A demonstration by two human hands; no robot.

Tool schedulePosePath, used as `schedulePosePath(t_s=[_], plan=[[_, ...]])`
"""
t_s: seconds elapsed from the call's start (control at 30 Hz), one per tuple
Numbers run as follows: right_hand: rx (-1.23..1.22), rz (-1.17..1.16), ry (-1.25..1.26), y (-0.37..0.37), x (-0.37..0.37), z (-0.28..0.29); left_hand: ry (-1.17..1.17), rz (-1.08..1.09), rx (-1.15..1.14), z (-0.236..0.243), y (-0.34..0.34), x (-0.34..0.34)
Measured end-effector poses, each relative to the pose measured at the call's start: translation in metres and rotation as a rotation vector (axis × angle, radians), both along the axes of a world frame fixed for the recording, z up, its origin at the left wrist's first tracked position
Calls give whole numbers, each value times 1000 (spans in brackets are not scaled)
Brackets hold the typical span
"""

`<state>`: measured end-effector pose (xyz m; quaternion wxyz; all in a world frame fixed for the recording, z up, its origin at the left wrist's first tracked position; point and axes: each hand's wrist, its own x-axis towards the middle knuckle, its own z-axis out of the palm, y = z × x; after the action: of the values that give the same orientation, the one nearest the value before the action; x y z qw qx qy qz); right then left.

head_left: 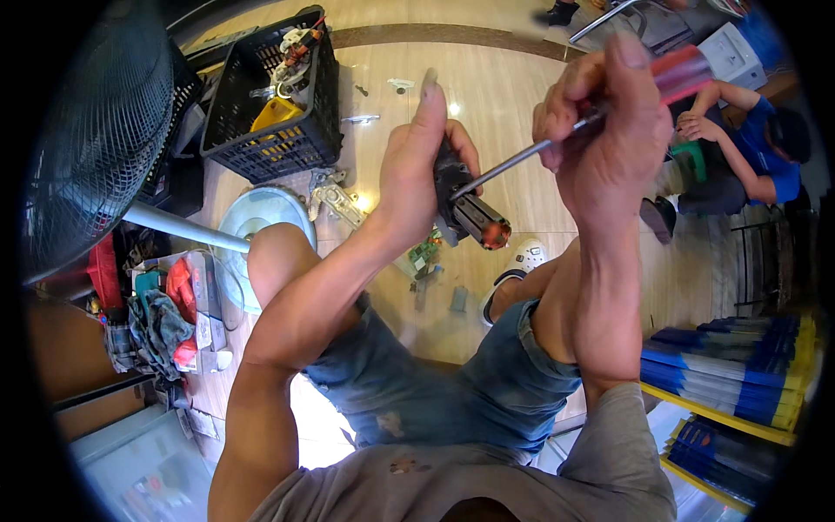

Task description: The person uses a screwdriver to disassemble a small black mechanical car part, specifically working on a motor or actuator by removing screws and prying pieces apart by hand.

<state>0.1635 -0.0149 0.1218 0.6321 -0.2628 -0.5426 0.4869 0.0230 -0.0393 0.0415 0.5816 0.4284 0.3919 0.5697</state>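
Observation:
Raised in front of me, my left hand (407, 174) is wrapped round a dark motor-like part (474, 217), its thumb pointing up. That part has a black body and a ribbed, roughly cylindrical end with an orange-copper tip. My right hand (613, 143) grips a screwdriver (526, 155) with a red, see-through handle. Its metal shaft slants down to the left, and the tip meets the black body beside my left fingers. Whether the tip sits in a screw is too small to tell. Below the part, a green circuit board (425, 252) lies among loose pieces on the floor.
A black crate (274, 148) with tools and a yellow item stands at upper left. Left are a large fan (104, 130), its round base (270, 209) and a box of cloths (204, 322). A seated person (757, 157) is at right, above stacked blue-and-white packages (726, 370).

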Motion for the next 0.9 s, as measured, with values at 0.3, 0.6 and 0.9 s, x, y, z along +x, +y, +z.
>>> schedulePosePath(t_s=[0.3, 0.6, 0.9], plan=[[199, 128, -55, -28, -7, 19, 70, -58, 69, 4, -3, 0], [313, 181, -111, -29, 1, 19, -7, -163, 63, 8, -5, 3], [232, 0, -102, -33, 1, 14, 9, -263, 74, 3, 0, 2]])
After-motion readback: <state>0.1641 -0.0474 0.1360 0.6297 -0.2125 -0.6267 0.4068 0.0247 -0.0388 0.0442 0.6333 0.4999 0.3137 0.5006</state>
